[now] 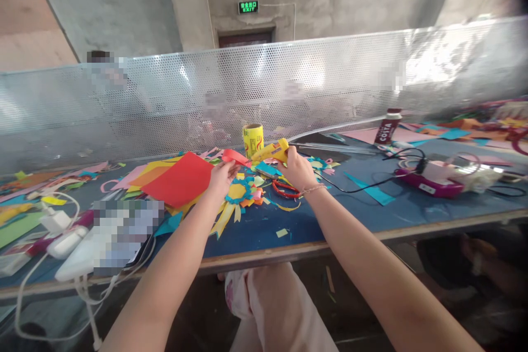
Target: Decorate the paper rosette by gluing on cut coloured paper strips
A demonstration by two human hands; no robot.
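Note:
My left hand (226, 172) pinches a red paper strip (235, 157) that bends in a curve above the table. In my right hand (297, 168) is a yellow glue gun (271, 151), its nozzle pointing left at the end of the strip. Whether the nozzle touches the paper I cannot tell. Below the hands lies a blue and yellow paper rosette (238, 191) with pale yellow ribbon tails. Red-handled scissors (285, 189) rest just under my right hand. Behind the strip stands a yellow tape roll (253, 140).
Red paper sheets (178, 179) lie left of my hands among many scraps. A phone (127, 236), a white power bank and cables sit at the front left. To the right are a bottle (388, 126), clear glue sticks (336, 148) and a purple power strip (429, 182). A perforated metal screen (173, 104) borders the back.

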